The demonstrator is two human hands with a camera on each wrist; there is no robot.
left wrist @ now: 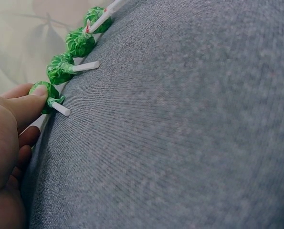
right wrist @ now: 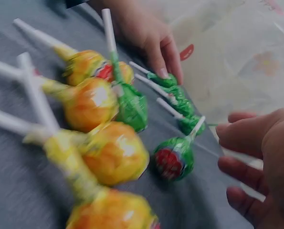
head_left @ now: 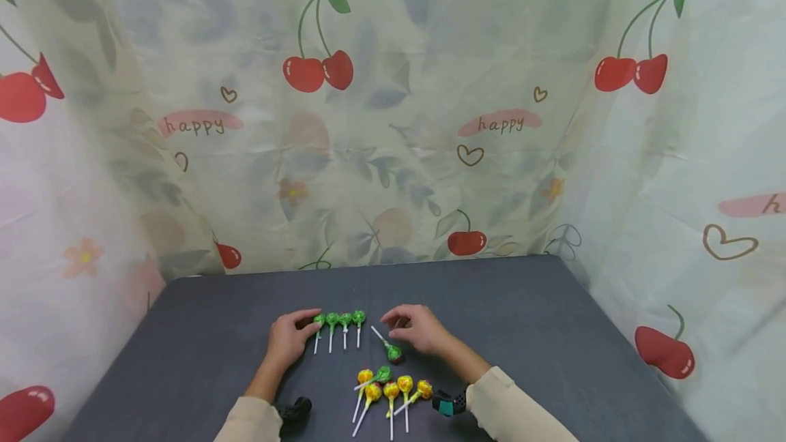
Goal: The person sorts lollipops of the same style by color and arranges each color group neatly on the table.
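My left hand [head_left: 287,340] pinches the head of the leftmost green lollipop [left wrist: 52,98] between thumb and forefinger. To its right, three more green lollipops [head_left: 346,319] stand in a side-by-side row, their white sticks pointing toward me. My right hand [head_left: 420,329], fingers loosely bent and holding nothing, hovers to the right of that row. Just below its fingers lies a loose green lollipop [head_left: 394,353], stick pointing up and left. Nearer to me, another green lollipop [head_left: 383,374] lies across a group of yellow lollipops [head_left: 372,392].
The lollipops lie on a dark grey cloth-covered table [head_left: 522,333]. A printed curtain [head_left: 393,87] with cherries encloses the back and both sides. Dark wrist straps with devices [head_left: 449,404] sit at both cuffs, the right one close beside the yellow lollipops.
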